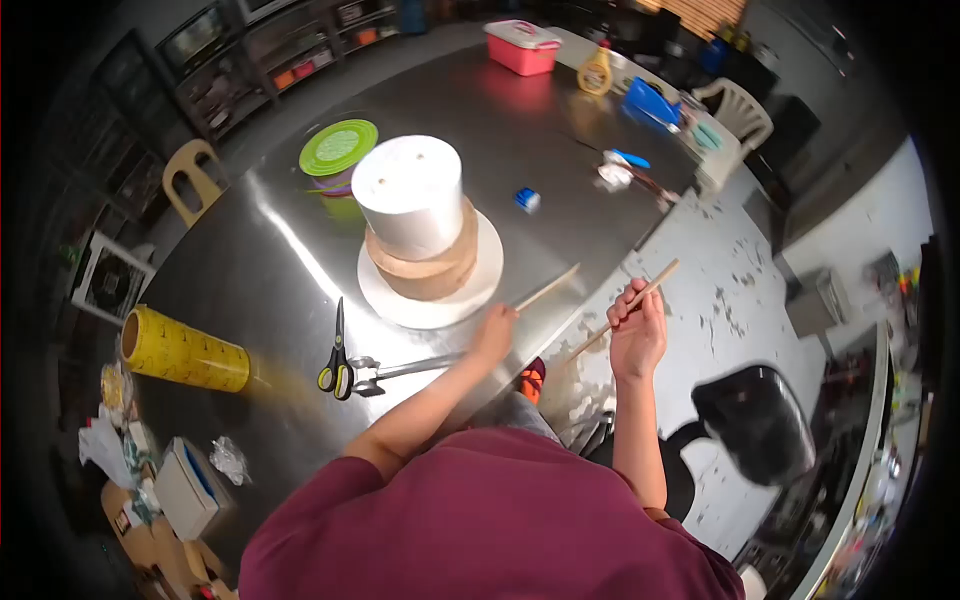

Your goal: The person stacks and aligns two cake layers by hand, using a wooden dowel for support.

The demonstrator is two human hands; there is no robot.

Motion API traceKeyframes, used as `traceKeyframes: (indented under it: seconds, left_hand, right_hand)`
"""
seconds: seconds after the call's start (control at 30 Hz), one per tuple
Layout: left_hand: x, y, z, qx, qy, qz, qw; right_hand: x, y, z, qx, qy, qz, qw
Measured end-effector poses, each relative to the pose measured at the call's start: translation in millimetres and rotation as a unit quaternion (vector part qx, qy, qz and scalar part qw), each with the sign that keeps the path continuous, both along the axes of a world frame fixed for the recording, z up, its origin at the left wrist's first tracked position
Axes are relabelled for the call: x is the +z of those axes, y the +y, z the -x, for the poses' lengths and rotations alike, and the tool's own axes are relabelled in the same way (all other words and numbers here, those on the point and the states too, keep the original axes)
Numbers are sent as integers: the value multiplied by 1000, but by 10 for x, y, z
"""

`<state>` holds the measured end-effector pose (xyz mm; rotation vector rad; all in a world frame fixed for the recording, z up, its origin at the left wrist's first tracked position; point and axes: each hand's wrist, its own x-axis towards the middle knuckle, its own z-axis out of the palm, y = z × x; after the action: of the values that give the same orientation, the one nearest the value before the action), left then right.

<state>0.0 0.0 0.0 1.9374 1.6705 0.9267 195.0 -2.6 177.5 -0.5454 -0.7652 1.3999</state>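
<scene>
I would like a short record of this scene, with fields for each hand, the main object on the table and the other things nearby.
left hand: the left hand holds a thin wooden stick over the table edge
right hand: the right hand holds a second wooden stick, off the table
main object: white cylinder stacked on a brown layer on a round white board
table: shiny metal table
nearby: scissors, yellow roll, green lid, pink box

We see a shiny metal desk filling the frame's centre, dark shelving at upper left, a speckled pale floor at right, and a black chair lower right.
</scene>
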Motion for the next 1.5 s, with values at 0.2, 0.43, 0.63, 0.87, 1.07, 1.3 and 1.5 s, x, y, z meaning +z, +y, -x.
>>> traceKeyframes:
  seconds: [0.2,0.43,0.63,0.87,1.07,1.3,1.5]
  left_hand:
    - [3,445,3,72,65,-11,995]
    - [1261,70,-194,149,-238,-64,958]
    - [1286,-443,-312,385,-187,-67,901]
    - [1318,-1351,164,632,-296,-244,673]
    - [1940,-1325,951,586,-326,-320,669]
    - [2666,-407,1672,332,-372,-353,791]
    - [2682,597,1975,188,-305,-280,891]
  right_hand:
    - [7,1328,290,187,-5,-14,982]
    - [13,1519,595,496,-140,-149,844]
    - [3,1126,1204,612,-177,-309,706]
    - [-1219,507,1888,443,-433,-525,584]
    - [-1725,108,2284,390,-565,-521,507]
    - [-1276,301,1835,519,-566,-413,490]
    - [-837,634,1063,467,-566,-338,590]
